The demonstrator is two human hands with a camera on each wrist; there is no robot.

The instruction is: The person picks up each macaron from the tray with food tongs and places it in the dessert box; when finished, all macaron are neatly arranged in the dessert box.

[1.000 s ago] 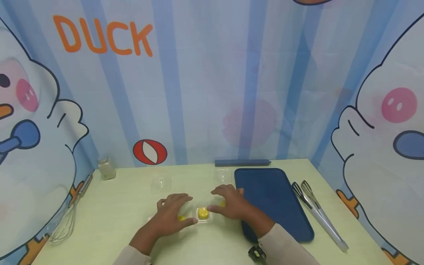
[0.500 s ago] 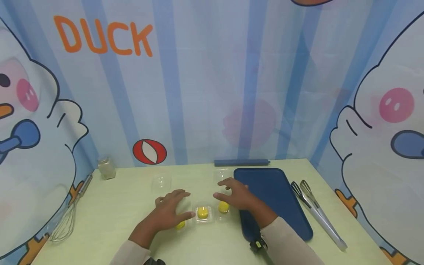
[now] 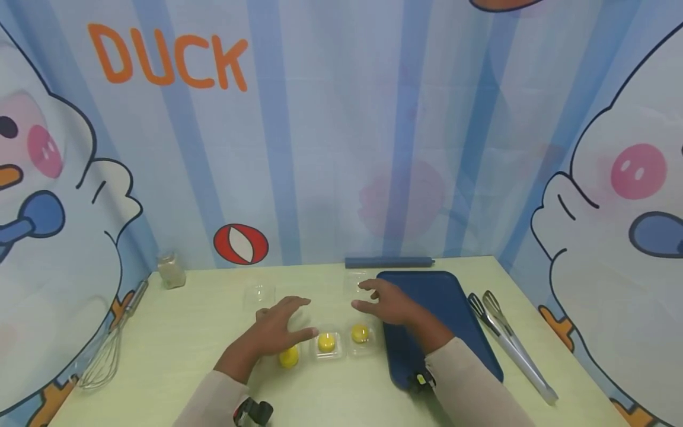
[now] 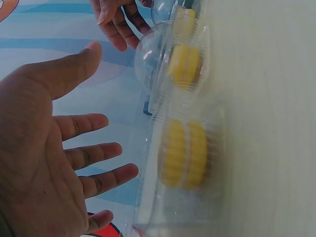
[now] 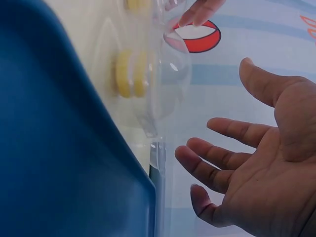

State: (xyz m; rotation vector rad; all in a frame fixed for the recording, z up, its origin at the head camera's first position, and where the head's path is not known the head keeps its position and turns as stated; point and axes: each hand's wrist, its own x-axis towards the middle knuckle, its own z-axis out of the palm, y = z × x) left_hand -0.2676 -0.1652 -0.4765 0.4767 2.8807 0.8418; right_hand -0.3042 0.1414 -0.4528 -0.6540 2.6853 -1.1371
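Three yellow macarons stand in a row on the table: a left one [image 3: 289,356], a middle one [image 3: 326,342] and a right one [image 3: 360,333]. Each sits in clear plastic packaging; pale filling shows between the yellow shells [image 4: 183,154]. Clear domes [image 5: 170,74] rise over some of the packs in the wrist views. My left hand [image 3: 274,333] hovers just above and behind the left macaron, fingers spread, holding nothing. Above the tray's left edge, my right hand [image 3: 393,305] hangs with loosely bent fingers, also holding nothing.
Two clear plastic pieces lie farther back, one left [image 3: 259,295] and one right [image 3: 356,280]. A blue tray [image 3: 445,332] is at right, with metal tongs [image 3: 533,372] beside it. A blue rod [image 3: 389,262] lies along the back. A whisk [image 3: 105,356] and small jar [image 3: 171,271] stand left.
My right hand has drawn back up and to the right, off the right macaron. My left hand has lifted slightly, and more of the left macaron shows. The middle pack stays in place.
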